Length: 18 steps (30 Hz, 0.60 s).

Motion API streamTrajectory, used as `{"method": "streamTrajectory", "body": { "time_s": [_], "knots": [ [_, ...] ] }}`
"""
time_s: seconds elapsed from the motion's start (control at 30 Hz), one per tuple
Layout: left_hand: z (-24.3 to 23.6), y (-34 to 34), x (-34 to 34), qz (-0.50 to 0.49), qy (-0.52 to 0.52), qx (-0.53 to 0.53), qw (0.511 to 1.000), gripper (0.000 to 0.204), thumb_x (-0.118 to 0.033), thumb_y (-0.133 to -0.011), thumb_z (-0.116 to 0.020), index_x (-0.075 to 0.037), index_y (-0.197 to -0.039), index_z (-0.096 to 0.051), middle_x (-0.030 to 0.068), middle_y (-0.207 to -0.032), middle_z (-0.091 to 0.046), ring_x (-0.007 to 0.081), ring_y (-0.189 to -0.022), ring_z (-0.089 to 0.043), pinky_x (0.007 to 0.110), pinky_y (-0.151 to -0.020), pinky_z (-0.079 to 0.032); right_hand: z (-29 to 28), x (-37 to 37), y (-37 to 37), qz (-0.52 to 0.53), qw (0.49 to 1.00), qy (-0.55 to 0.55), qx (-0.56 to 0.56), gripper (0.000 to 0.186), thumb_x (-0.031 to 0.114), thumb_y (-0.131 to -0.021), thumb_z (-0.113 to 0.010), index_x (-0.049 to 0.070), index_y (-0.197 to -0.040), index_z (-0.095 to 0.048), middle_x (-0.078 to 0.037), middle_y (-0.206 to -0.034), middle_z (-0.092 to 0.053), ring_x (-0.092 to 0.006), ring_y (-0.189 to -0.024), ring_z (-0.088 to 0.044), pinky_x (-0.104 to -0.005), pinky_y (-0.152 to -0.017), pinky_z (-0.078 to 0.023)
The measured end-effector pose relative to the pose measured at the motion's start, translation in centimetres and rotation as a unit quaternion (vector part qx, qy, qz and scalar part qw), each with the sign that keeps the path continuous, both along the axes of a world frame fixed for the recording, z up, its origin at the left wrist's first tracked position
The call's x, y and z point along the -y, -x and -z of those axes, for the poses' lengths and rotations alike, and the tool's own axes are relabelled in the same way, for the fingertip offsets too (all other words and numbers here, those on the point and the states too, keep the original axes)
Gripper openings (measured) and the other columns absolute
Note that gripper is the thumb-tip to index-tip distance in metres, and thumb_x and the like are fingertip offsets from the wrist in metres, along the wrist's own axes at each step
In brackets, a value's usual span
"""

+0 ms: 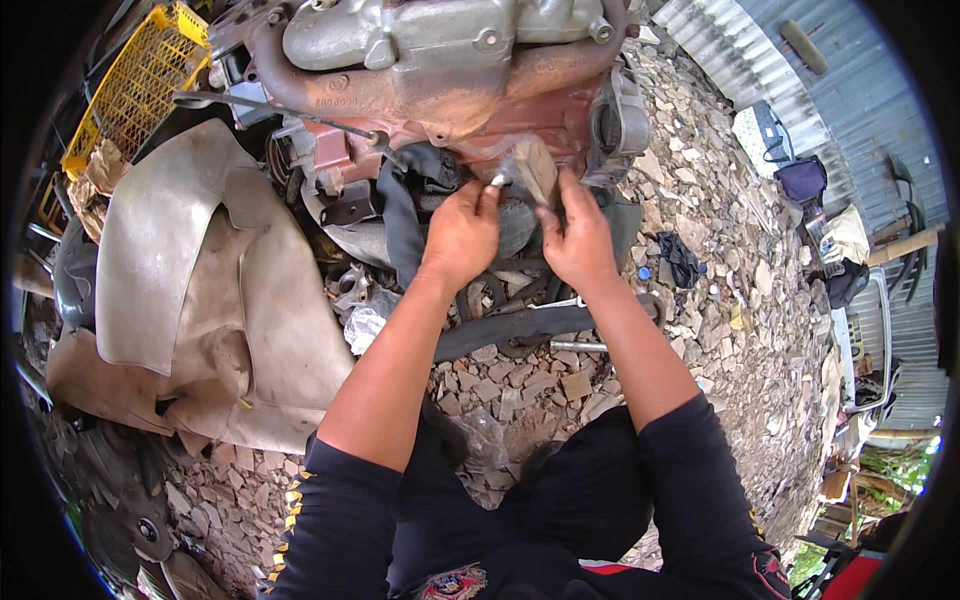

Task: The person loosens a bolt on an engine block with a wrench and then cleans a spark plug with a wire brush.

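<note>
My left hand (465, 228) is closed, with thumb and fingers pinching a small shiny metal piece (499, 181) whose kind I cannot make out. Beside it, my right hand (578, 238) grips a tan, flat-sided piece (536, 170), slightly blurred, that looks like wood or thick card. Both hands are close together at the near side of a large engine (345, 150) with a reddish block. A rusty manifold (400, 92) and a grey metal cover (440, 38) top it. Dark cloth (402, 225) hangs just left of my left hand.
A long wrench (285, 117) lies across the engine's left side. Worn tan sheeting (215, 290) spreads at the left, below a yellow crate (140, 80). A black hose (520, 330) and a metal bar (578, 346) lie under my forearms, on broken-stone ground (740, 330).
</note>
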<state>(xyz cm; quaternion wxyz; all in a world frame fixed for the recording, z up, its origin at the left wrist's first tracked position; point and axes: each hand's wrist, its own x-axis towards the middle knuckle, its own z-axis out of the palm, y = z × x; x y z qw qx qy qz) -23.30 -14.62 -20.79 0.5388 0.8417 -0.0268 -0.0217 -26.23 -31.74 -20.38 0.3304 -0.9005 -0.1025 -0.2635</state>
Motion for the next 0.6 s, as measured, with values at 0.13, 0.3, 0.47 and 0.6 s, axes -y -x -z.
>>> {"method": "streamTrajectory", "body": {
  "time_s": [0.13, 0.3, 0.47, 0.6],
  "knots": [
    [0.8, -1.8, -0.5, 0.006, 0.073, -0.019, 0.997, 0.034, -0.029, -0.101, -0.043, -0.002, -0.096, -0.064, 0.0153, -0.084, -0.06, 0.0305, -0.08, -0.056, 0.038, -0.074, -0.044, 2.5, 3.2, 0.1, 0.023, 0.998, 0.033, -0.052, 0.051, 0.007, -0.084, -0.065, 0.001, -0.132, -0.048, -0.024, -0.113, -0.058, -0.0434, -0.104, -0.058, -0.0465, -0.087, -0.049],
    [1.6, -1.3, -0.6, 0.02, 0.067, -0.034, 0.997, 0.038, -0.029, -0.1, -0.041, 0.002, -0.095, -0.063, 0.0229, -0.088, -0.064, 0.0363, -0.084, -0.06, 0.042, -0.08, -0.046, -1.1, -1.1, -0.4, -0.026, 0.999, -0.025, 0.041, 0.048, 0.006, -0.085, -0.062, 0.0, -0.13, -0.047, -0.026, -0.113, -0.057, -0.0452, -0.104, -0.057, -0.048, -0.087, -0.048],
    [-0.2, -0.7, -0.6, 0.019, 0.272, -0.115, 0.955, 0.032, -0.03, -0.104, -0.042, -0.003, -0.095, -0.056, -0.0036, -0.067, -0.041, 0.0075, -0.06, -0.038, 0.024, -0.055, -0.034, 1.0, 2.1, 0.3, -0.008, 0.995, -0.016, -0.095, 0.052, 0.007, -0.086, -0.062, -0.002, -0.132, -0.041, -0.028, -0.117, -0.055, -0.0475, -0.106, -0.054, -0.048, -0.088, -0.047],
    [1.0, -1.3, -0.5, 0.01, 0.174, -0.098, 0.98, 0.031, -0.028, -0.103, -0.044, -0.003, -0.093, -0.059, -0.0033, -0.067, -0.046, 0.0078, -0.058, -0.038, 0.026, -0.052, -0.034, -1.0, -0.6, -0.6, -0.043, 0.996, -0.075, 0.03, 0.051, 0.007, -0.086, -0.062, -0.001, -0.132, -0.042, -0.027, -0.118, -0.054, -0.0478, -0.105, -0.055, -0.0482, -0.089, -0.047]
  ]
}}
